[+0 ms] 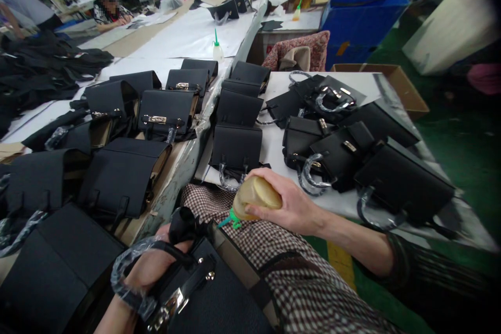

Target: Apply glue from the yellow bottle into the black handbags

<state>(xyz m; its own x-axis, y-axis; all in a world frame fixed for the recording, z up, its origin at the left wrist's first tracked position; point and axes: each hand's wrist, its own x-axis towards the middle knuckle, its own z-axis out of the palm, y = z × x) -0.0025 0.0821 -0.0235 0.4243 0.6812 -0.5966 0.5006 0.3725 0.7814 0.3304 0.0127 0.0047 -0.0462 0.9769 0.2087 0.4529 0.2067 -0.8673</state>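
My right hand (287, 201) is wrapped around a squeeze bottle (256, 195) of yellowish liquid. The bottle is tipped down, and its green nozzle points at the open edge of a black handbag (223, 292). This bag rests on my lap, showing a metal clasp and a tan inner side. My left hand (146, 266) reaches through the bag's plastic-wrapped handle (127, 271) and grips the bag near its top edge; the fingers are partly hidden by black material. Whether the nozzle tip touches the bag, I cannot tell.
Several black bags stand on the left table (164, 188), and more lie on the right table (274, 146). Another green-tipped bottle (217, 51) stands farther back. A blue bin (364, 15) and cardboard box (403, 88) are at the right. A person (111, 13) sits far left.
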